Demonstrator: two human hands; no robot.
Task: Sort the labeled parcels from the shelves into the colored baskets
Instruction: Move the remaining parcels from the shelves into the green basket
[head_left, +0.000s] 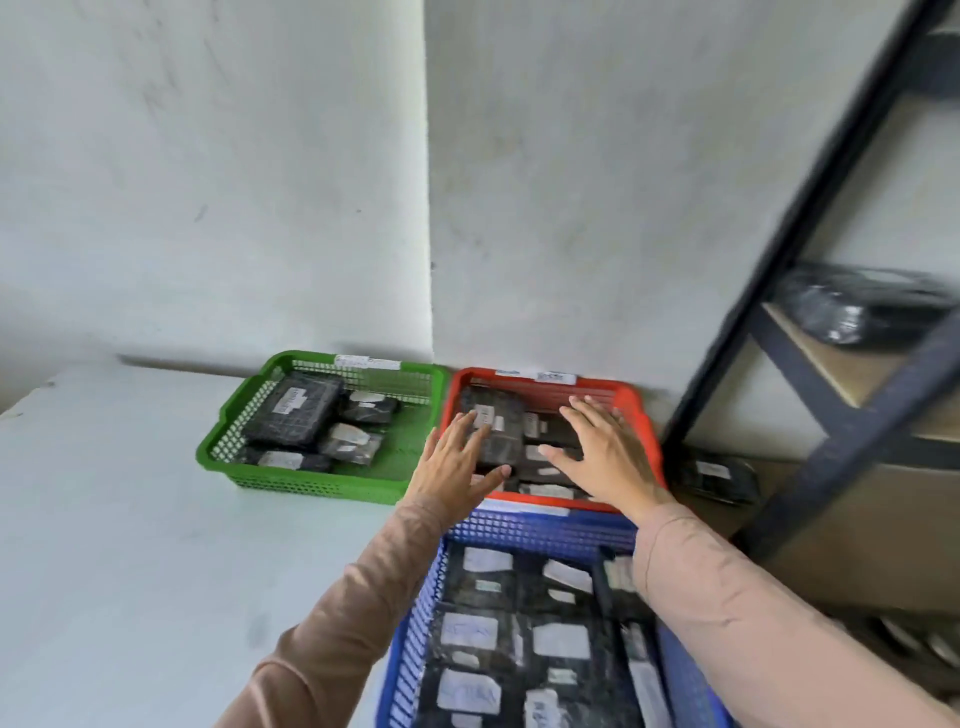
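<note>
Parcels: black plastic-wrapped packets with white labels lay stacked in the red perforated plastic basket against the wall.
Left hand: fingers apart and flat over the top packet; contact could not be told.
Right hand: fingers spread, palm down above the same basket, nothing held.
Green mesh basket: several labelled packets inside.
Blue mesh basket: nearly full.
Remaining: at least two dark wrapped parcels waited on the dark metal shelving; sorting judged well advanced, unfinished.

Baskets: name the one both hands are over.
The red basket, against the wall between the green basket and the shelf; left hand and right hand spread over its parcels.
</note>
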